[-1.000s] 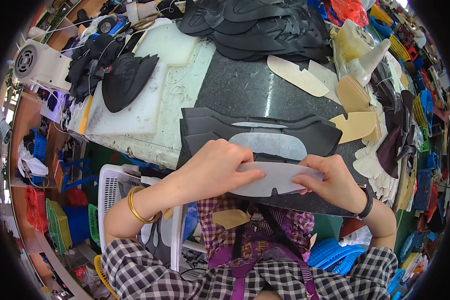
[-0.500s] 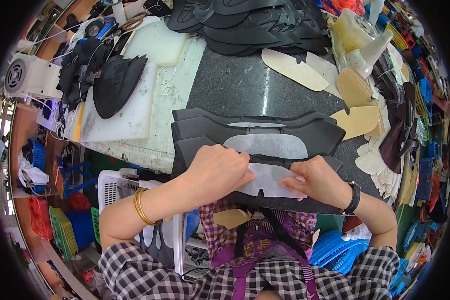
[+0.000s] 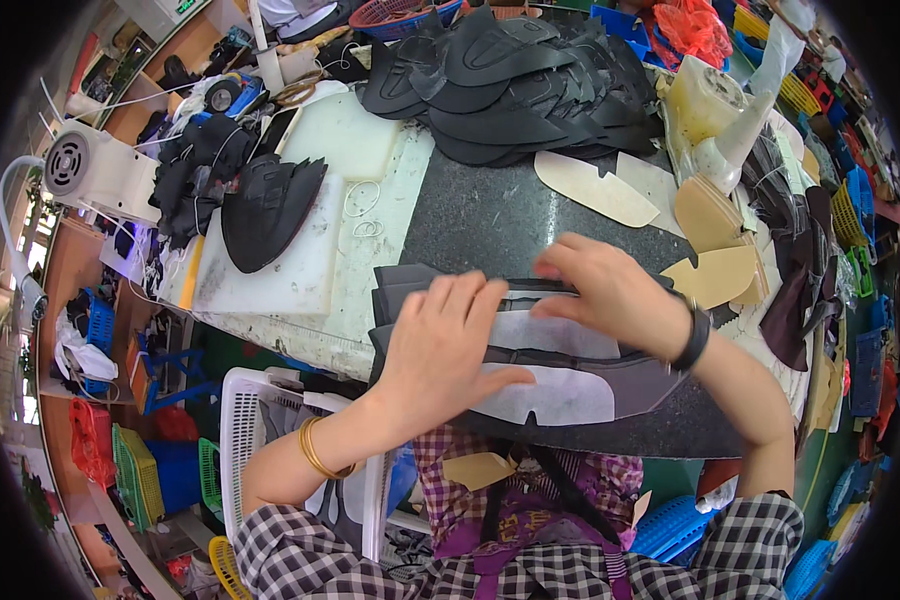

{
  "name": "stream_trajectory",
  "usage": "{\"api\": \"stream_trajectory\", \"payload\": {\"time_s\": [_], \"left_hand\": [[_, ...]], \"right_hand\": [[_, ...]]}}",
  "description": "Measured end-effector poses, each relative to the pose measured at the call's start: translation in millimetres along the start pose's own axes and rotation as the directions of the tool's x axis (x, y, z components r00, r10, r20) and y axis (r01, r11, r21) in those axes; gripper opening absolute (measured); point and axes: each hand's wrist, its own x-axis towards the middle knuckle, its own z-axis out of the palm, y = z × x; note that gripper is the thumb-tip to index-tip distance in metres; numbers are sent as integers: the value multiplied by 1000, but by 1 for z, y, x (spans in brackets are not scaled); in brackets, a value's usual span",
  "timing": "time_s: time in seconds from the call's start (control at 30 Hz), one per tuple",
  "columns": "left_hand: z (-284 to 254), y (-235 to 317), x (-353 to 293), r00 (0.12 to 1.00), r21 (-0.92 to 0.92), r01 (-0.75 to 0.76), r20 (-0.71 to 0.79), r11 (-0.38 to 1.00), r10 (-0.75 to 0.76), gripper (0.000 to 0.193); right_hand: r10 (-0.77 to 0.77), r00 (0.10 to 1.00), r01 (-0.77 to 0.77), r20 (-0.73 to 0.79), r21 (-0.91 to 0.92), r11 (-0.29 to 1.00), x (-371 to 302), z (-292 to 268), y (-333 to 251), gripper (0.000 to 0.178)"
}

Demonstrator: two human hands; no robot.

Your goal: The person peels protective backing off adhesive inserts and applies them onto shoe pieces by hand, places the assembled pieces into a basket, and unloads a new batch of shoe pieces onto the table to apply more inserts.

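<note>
At three white patches (image 3: 560,397), two hands (image 3: 438,345)

Marks that look like writing show in two places, both described from the dark tabletop (image 3: 480,225). Just below its near edge, on the purple apron (image 3: 467,538), a short row of pale, tan-coloured lettering (image 3: 515,500) stands between two dark straps (image 3: 568,490). The cloth is creased there, and the characters are small and blurred, so no full wording can be made out. Well beyond the tabletop's far left corner, at the upper rim of the view, a white device (image 3: 160,18) carries a small display (image 3: 186,6) with glowing green marks, too small and too cut off to read.
</note>
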Motion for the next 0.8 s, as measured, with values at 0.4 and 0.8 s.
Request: {"api": "stream_trajectory", "payload": {"time_s": [0.4, 0.8], "left_hand": [[0, 5, -34, 989, -55, 115, 98, 992, -109, 75], [-15, -5, 3, 965, -111, 46, -252, 993, -73, 50]], "right_hand": [[-29, 999, 29, 31, 4, 1000, 3, 10, -21, 54], [-18, 999, 13, 35, 126, 992, 11, -27, -37, 39]]}}
